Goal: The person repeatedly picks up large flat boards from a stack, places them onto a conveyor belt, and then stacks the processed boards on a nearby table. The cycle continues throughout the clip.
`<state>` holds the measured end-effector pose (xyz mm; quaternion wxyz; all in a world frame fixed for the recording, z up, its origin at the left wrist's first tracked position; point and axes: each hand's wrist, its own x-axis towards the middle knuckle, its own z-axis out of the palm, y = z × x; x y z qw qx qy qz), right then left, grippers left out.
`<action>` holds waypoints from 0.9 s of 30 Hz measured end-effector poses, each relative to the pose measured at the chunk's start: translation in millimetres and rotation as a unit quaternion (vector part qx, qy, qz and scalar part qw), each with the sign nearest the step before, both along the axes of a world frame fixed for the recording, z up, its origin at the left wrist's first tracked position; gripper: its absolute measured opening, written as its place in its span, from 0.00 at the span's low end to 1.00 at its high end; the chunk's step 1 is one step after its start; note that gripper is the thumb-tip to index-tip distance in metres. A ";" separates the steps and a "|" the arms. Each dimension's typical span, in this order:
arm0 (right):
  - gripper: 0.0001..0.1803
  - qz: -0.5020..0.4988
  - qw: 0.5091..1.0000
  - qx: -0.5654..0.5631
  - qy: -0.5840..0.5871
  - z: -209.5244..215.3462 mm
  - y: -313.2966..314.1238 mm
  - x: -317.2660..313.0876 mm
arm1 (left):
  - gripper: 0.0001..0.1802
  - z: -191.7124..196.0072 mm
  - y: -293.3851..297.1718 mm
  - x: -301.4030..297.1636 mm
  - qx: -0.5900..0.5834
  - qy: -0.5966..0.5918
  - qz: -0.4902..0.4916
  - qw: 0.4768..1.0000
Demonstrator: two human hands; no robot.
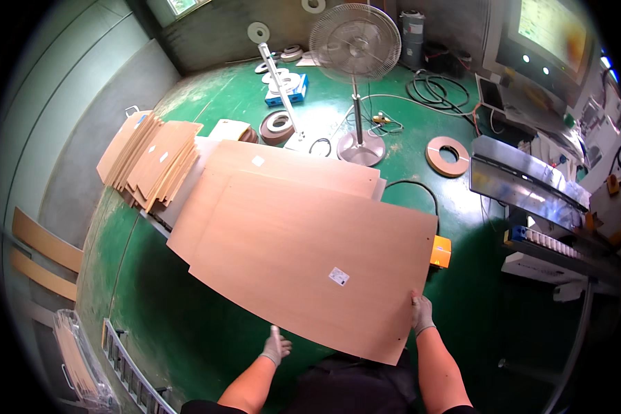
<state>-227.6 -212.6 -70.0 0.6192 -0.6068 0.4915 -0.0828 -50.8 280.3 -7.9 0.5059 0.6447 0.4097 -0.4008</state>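
Observation:
A large light-brown wooden panel (303,255) with a small white label lies tilted in front of me, on top of other panels. My right hand (422,312), in a pale glove, is closed on its right edge near the front corner. At the panel's front edge is my left hand (276,346), also gloved, with fingers stretched up and thumb apart. Its fingertips meet or nearly meet the edge; I cannot tell if they press on it. Under the top panel, a second labelled panel (276,162) shows along the far side.
Stacked brown panels (162,162) stand at the far left. Beyond the panels are a pedestal fan (357,45), an edging roll (435,157) and a coiled hose (435,90). An orange box (441,252) sits by the right edge. A machine (524,183) occupies the right; a ladder (131,372) lies lower left.

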 end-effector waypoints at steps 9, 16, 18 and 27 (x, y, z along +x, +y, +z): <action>0.25 -0.144 0.974 0.155 -0.080 -4.3 -48.2 -154.5 | 0.54 23.4 -10.0 -13.0 -0.113 -0.054 0.142 0.982; 0.27 -0.265 0.957 0.117 -0.031 107.6 -42.7 -289.6 | 0.42 11.9 -5.1 -22.7 -0.307 -0.133 0.166 0.928; 0.24 -0.317 0.944 0.019 -0.089 137.2 -22.2 -310.4 | 0.38 11.9 -6.6 -22.2 -0.333 -0.128 0.117 0.927; 0.18 -0.481 0.851 -0.027 -0.210 191.6 88.0 -396.5 | 0.35 52.8 -92.8 14.3 -0.403 -0.132 -0.090 0.901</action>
